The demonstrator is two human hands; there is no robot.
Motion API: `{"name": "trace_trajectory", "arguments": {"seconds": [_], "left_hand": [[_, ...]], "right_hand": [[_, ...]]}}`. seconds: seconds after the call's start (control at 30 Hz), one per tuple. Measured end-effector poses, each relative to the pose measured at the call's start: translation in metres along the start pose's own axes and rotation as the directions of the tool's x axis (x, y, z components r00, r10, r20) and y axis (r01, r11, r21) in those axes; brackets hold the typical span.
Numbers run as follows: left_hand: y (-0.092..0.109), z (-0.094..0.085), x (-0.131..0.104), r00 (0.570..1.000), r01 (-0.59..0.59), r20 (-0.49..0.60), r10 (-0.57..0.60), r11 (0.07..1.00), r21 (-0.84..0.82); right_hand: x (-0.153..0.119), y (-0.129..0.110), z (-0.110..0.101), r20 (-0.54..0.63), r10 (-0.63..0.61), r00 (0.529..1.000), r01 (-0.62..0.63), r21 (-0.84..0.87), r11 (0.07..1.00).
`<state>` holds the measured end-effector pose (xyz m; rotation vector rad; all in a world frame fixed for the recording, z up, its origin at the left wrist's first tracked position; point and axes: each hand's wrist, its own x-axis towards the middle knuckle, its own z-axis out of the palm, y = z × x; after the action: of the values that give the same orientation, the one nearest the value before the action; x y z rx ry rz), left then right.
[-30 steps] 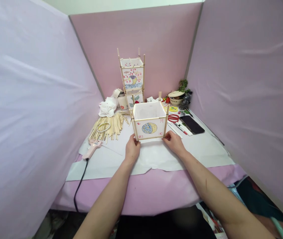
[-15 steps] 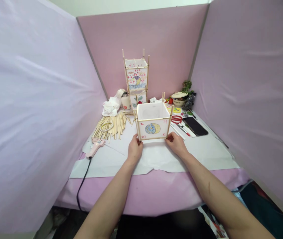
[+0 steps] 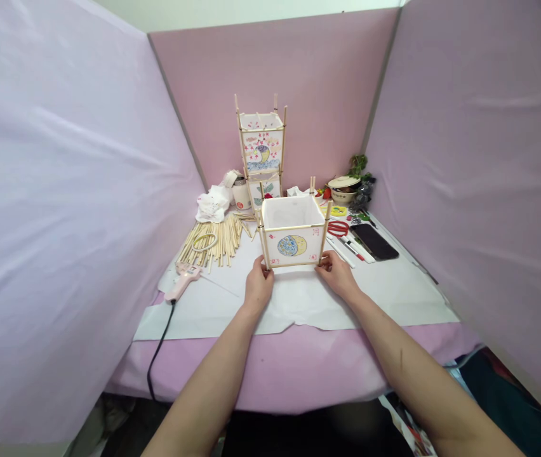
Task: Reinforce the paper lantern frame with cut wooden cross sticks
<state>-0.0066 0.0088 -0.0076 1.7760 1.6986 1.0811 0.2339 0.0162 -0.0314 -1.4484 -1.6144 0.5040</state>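
Observation:
In front of me, a square paper lantern (image 3: 293, 246) with a frame of thin wooden sticks is upright, open at the top. Its near panel bears a round blue and yellow drawing with red characters in the corners. My left hand (image 3: 258, 283) is closed on the lower left corner, and my right hand (image 3: 335, 274) pinches the lower right corner. Behind it stands a taller two-tier lantern (image 3: 261, 147) with painted panels, its lower tier partly hidden by the nearer lantern.
Left lie a pile of wooden sticks (image 3: 223, 238), a roll of tape (image 3: 204, 242) and a pink glue gun (image 3: 183, 283) with a black cord. Right are red-handled scissors (image 3: 338, 228), pens (image 3: 352, 247), a phone (image 3: 374, 242) and a lidded bowl (image 3: 343, 193). Pink cloth walls enclose three sides.

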Motion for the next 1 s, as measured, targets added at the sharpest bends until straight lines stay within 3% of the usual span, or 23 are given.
{"name": "trace_trajectory", "arguments": {"seconds": [0.6, 0.83, 1.0], "left_hand": [[0.006, -0.001, -0.003, 1.000, -0.006, 0.013, 0.005, 1.000, 0.020], [0.006, -0.002, -0.002, 0.999, 0.000, 0.037, 0.000, 1.000, 0.016], [0.005, -0.002, -0.003, 0.998, -0.019, 0.055, 0.019, 1.000, 0.004]], "right_hand": [[-0.003, -0.016, -0.007, -0.018, -0.054, 0.998, 0.053, -0.043, 0.998], [-0.003, -0.020, -0.008, -0.224, -0.160, 0.962, 0.164, 0.001, 0.986], [-0.004, -0.025, -0.010, -0.203, -0.149, 0.968, 0.172, 0.102, 0.980]]}}
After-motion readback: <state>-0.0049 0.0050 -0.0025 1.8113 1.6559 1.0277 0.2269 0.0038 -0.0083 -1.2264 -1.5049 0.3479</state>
